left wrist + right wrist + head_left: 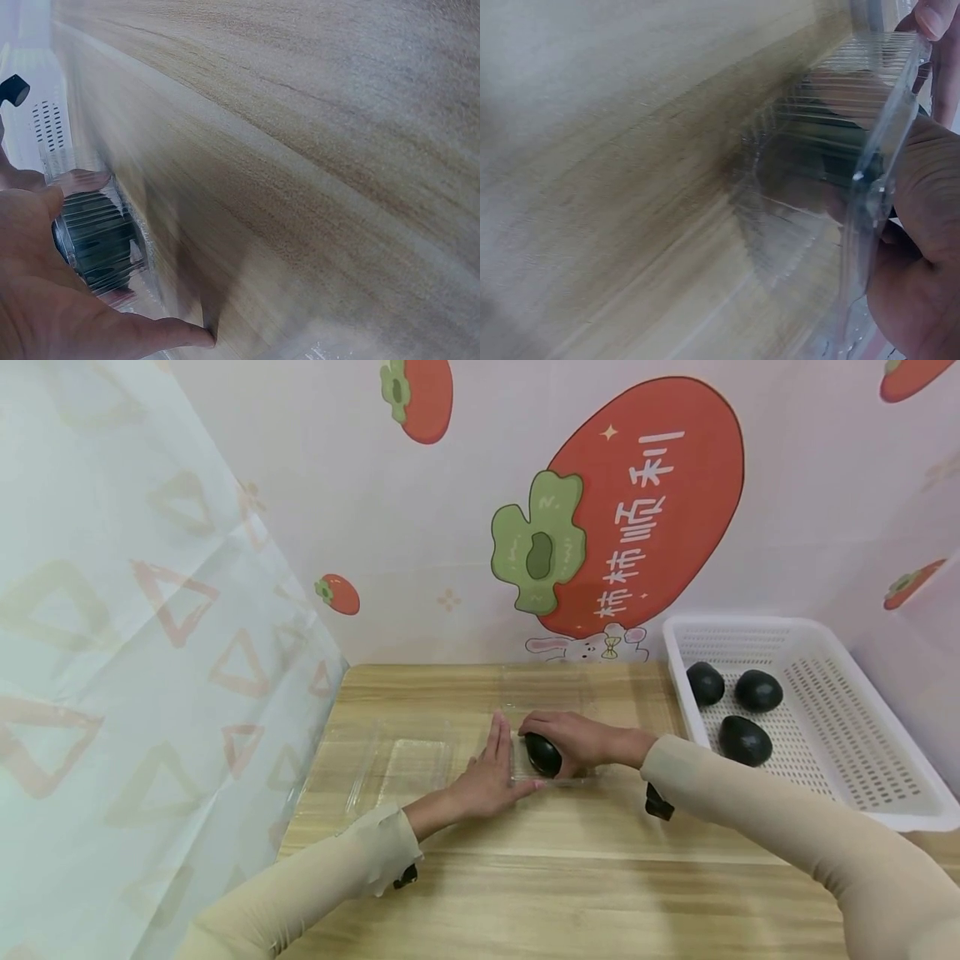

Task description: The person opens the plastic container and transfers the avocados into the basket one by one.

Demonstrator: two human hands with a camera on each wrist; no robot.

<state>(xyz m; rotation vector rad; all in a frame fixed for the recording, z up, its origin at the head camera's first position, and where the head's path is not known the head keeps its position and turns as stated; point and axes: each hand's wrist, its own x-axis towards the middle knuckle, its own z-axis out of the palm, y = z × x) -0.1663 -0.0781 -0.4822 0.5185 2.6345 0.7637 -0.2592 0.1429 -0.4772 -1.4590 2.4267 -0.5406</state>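
My right hand grips a dark avocado from above, inside a clear plastic container. Through the ribbed plastic wall, the avocado shows dark green in the left wrist view. My left hand rests against the container's left side, fingers straight and thumb stretched along the near edge. From the right wrist view, left fingertips touch the rim while my right hand reaches in over the clear wall.
A white perforated basket stands at the right with three avocados in its left part. Another clear plastic container lies left of my hands on the wooden table. A patterned cloth hangs behind the table.
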